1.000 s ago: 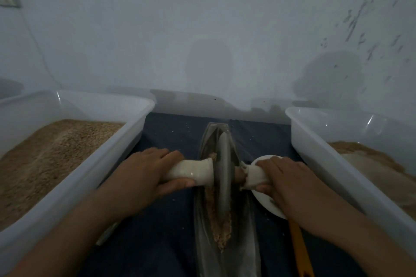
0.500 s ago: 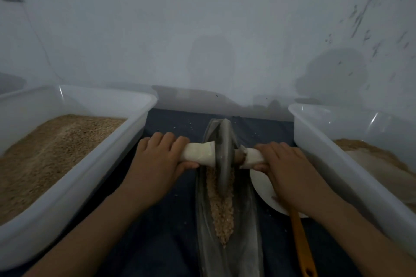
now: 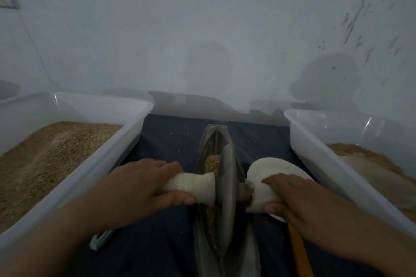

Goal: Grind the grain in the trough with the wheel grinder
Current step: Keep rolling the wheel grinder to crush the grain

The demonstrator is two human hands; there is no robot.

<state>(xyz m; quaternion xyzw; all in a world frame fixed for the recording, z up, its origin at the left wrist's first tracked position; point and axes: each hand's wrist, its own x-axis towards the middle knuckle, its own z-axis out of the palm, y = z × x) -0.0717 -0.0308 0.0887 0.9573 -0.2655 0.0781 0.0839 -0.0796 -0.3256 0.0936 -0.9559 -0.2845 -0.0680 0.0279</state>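
A narrow boat-shaped metal trough (image 3: 208, 139) runs away from me down the middle of a dark cloth. Brown grain (image 3: 212, 162) lies along its groove, showing ahead of the wheel and below it. The grey disc of the wheel grinder (image 3: 226, 191) stands on edge in the groove near the trough's middle. A white-wrapped axle sticks out on both sides. My left hand (image 3: 137, 189) grips the left handle (image 3: 193, 186). My right hand (image 3: 299, 200) grips the right handle (image 3: 258, 198).
A white plastic tub (image 3: 94, 164) full of brown grain stands on the left, and another white tub (image 3: 319, 159) with ground meal on the right. A white dish (image 3: 272, 164) and an orange handle (image 3: 299, 252) lie under my right hand. The wall is close behind.
The wheel rolled from the trough's far end back toward me, and both hands came back with it. Grain that showed below the wheel now shows mostly ahead of it.
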